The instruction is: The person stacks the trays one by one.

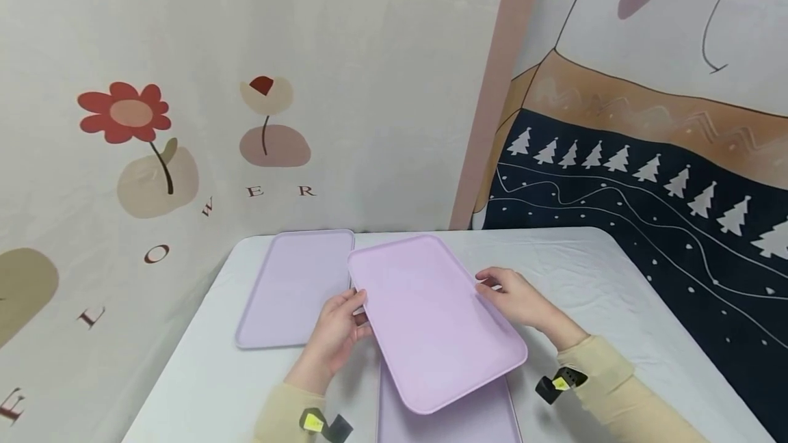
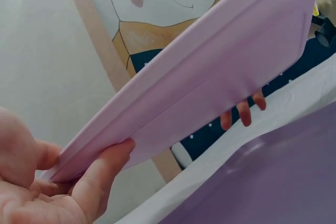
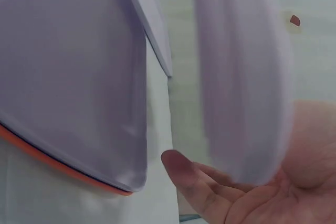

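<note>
Lilac tray (image 1: 431,323) held up w/ both hands: left hand (image 1: 335,333) & right hand (image 1: 520,299) gripping opposite edges.

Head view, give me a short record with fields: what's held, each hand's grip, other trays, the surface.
held: pink tray, lifted and tilted above the table
left hand: grips the tray's left edge, thumb on top
right hand: holds the tray's right edge, fingers curled under it
other trays: lilac tray lying flat at the back left; another tray flat beneath the held one
surface: table with white cloth
</note>
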### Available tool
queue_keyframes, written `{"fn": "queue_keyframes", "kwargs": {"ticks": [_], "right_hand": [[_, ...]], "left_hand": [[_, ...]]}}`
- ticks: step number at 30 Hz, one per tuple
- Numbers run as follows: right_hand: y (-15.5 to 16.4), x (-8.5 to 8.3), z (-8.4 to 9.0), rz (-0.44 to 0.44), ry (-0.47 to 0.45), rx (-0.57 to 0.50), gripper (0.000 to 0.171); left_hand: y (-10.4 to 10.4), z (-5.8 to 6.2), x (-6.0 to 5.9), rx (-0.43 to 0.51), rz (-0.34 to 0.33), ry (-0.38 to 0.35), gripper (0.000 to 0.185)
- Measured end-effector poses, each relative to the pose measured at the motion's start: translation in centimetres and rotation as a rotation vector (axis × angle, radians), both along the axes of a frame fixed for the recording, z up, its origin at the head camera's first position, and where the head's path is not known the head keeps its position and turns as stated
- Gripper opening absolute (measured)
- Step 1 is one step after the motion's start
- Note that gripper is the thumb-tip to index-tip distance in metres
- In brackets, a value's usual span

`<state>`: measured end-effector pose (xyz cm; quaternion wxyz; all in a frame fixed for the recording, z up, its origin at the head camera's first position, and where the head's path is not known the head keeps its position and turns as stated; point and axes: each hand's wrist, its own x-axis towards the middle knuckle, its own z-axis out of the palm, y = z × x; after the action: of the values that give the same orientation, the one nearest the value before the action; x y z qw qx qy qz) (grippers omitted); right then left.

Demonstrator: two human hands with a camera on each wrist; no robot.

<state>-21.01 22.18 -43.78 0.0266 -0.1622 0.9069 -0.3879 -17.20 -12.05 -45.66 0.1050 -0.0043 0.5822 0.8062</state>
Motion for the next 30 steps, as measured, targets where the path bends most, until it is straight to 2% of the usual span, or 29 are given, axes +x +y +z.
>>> {"fn": "queue_keyframes", "kwargs": {"ticks": [12, 17, 26, 30], "right_hand": [[0.2, 1.0, -0.1, -0.005, -0.111, -0.092, 0.029], [0.5, 1.4, -0.2, -0.012, -0.146, -0.15, 0.03], [0.6, 2.4, -0.6, -0.018, -0.169, -0.253, 0.03], [0.6, 3.2, -0.4, -0.024, -0.199, -0.309, 0.032]], "left_hand": [[-0.1, 0.0, -0.2, -0.026, -0.111, -0.003, 0.039], [-0.2, 0.0, -0.3, -0.025, -0.114, -0.007, 0.038], [-0.3, 0.1, -0.1, -0.07, -0.102, -0.004, 0.057], [-0.4, 0.1, 0.2, -0.091, -0.098, -0.02, 0.055]]}}
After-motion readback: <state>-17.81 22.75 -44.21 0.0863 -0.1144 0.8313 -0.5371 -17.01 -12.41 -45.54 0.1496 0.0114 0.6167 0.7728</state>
